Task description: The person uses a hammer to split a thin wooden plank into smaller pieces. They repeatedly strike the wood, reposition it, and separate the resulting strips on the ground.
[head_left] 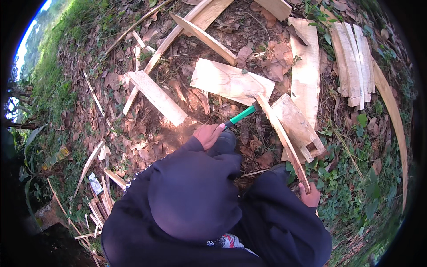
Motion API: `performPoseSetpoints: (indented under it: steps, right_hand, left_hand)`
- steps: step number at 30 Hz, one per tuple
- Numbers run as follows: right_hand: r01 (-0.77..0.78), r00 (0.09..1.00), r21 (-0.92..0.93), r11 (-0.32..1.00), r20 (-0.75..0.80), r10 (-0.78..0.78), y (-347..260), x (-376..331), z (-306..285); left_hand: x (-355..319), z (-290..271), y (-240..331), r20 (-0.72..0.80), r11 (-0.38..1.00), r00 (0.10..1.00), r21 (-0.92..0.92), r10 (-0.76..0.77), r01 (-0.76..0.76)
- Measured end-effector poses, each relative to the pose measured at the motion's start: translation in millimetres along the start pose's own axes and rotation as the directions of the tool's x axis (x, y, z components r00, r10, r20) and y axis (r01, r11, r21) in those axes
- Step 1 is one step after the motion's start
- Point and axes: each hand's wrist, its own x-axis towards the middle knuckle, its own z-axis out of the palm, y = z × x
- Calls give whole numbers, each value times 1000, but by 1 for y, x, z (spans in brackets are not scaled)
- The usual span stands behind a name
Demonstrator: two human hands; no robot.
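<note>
My left hand (208,135) is closed round the black grip of a hammer (242,114) with a green section on its handle. The hammer's dark head lies at the far end of a narrow wooden board (283,135); whether they touch I cannot tell. My right hand (310,195) grips the near end of that board, which stands on edge and slants away from me. Beside the board, to its right, sits a thick piece of wood (296,116) with smaller pieces at its near end. Dark cloth covers my arms and much of the near view.
Flat boards lie beyond the hammer (231,82), at the left (158,97) and at the right (305,66). A stack of planks (351,62) rests at the far right, beside a long curved strip (393,115). Thin sticks (100,207) lie lower left. Dry leaves and green plants cover the ground.
</note>
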Motion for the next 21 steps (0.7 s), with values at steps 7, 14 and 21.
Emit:
performPoseSetpoints:
  steps: [7,14,21]
  right_hand:
    - [-33,999,81,996,23,31,6,-12,51]
    - [-110,991,347,931,115,74,11,-11,108]
    - [-174,981,430,886,149,120,8,-4,117]
  left_hand:
    - [5,11,-18,74,998,997,-57,-9,13]
    - [5,47,-23,188,851,955,-436,-231,291]
    - [2,44,-29,119,760,968,-602,-219,246]
